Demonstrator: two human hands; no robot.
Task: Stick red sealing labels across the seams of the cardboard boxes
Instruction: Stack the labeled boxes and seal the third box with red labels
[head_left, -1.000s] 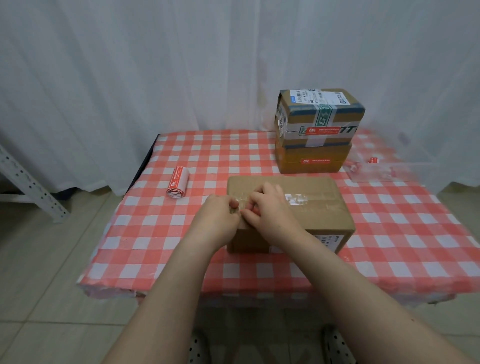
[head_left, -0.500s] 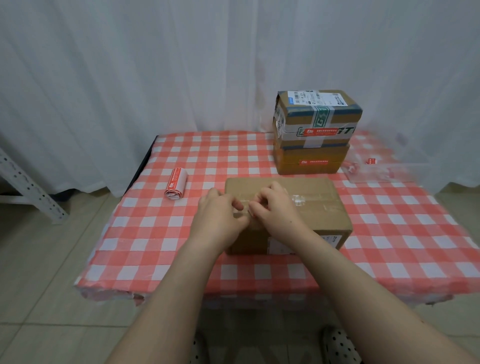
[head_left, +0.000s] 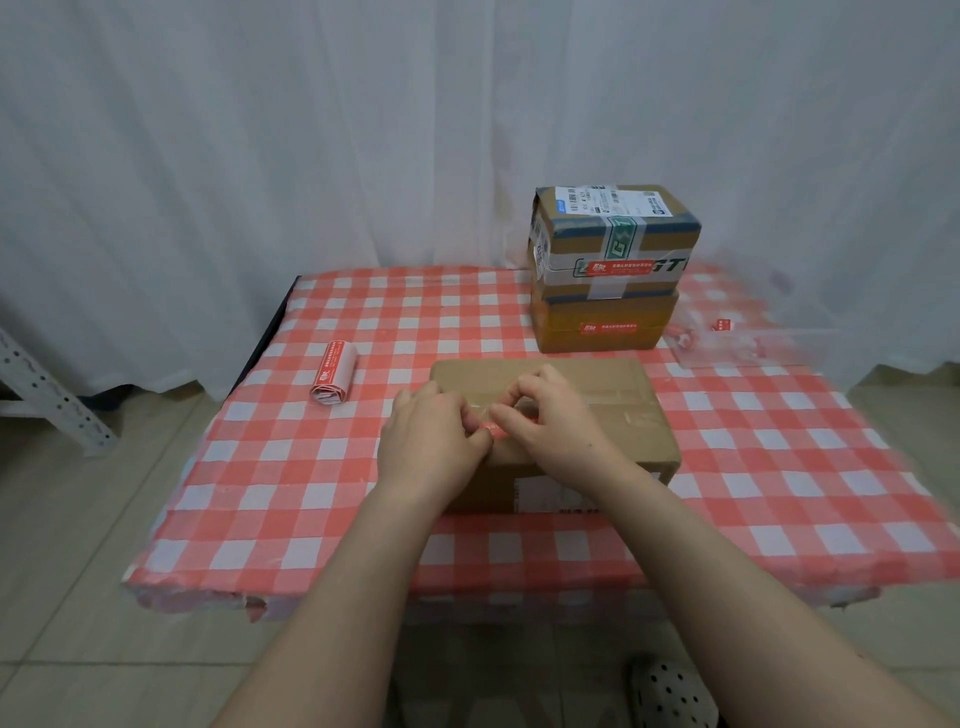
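A plain brown cardboard box (head_left: 623, 415) lies near the front of the checked table, taped along its top seam. My left hand (head_left: 431, 436) and my right hand (head_left: 550, 421) meet over the box's left half, fingers pinched together on a small red label (head_left: 493, 429), of which only a sliver shows. Behind, two boxes stand stacked: the upper one (head_left: 613, 234) and the lower one (head_left: 602, 325) each carry a red label on the front face. A roll of red labels (head_left: 335, 371) lies left of the brown box.
The table wears a red and white checked cloth (head_left: 779, 467). A clear plastic bag (head_left: 727, 338) with a red scrap lies at the back right. White curtain hangs behind, a metal rack leg (head_left: 47, 400) stands at far left, and tiled floor surrounds the table.
Both hands stay pinched together over the box's left half and have shifted slightly toward its near edge. A red sliver shows between the fingers now. The view has shifted slightly.
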